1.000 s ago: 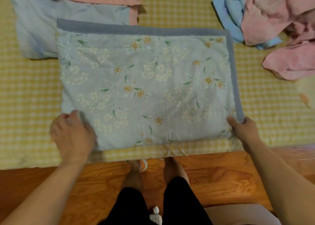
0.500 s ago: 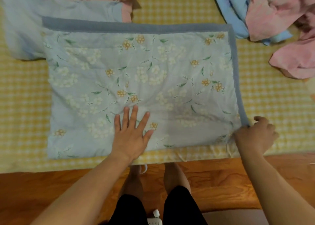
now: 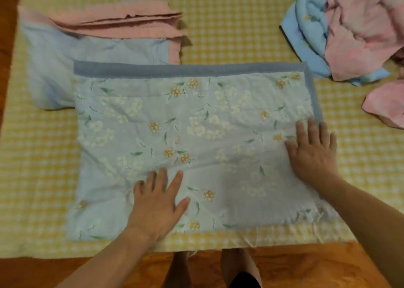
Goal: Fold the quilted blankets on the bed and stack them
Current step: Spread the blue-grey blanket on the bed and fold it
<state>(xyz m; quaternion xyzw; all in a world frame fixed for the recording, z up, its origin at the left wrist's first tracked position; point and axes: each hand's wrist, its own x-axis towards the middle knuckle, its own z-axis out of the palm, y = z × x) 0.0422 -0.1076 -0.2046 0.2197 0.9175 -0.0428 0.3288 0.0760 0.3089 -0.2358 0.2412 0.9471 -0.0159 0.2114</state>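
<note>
A folded light-blue quilted blanket (image 3: 196, 134) with yellow and white flowers and a grey-blue border lies flat on the bed in front of me. My left hand (image 3: 157, 202) presses flat on its near middle, fingers spread. My right hand (image 3: 312, 150) lies flat on its right part, fingers straight, close to the border. Behind it to the left sits a stack of folded blankets (image 3: 98, 47), plain blue below and pink on top. The flowered blanket's far left corner overlaps that stack.
A loose heap of unfolded blue and pink blankets (image 3: 349, 25) fills the far right of the bed. The yellow checked bedsheet (image 3: 229, 21) covers the bed. The bed's near edge (image 3: 284, 237) meets a wooden floor where my legs stand.
My right hand let go of the blanket's near right corner and now lies flat on the blanket. My left hand moved from the left corner to the near middle and stays flat.
</note>
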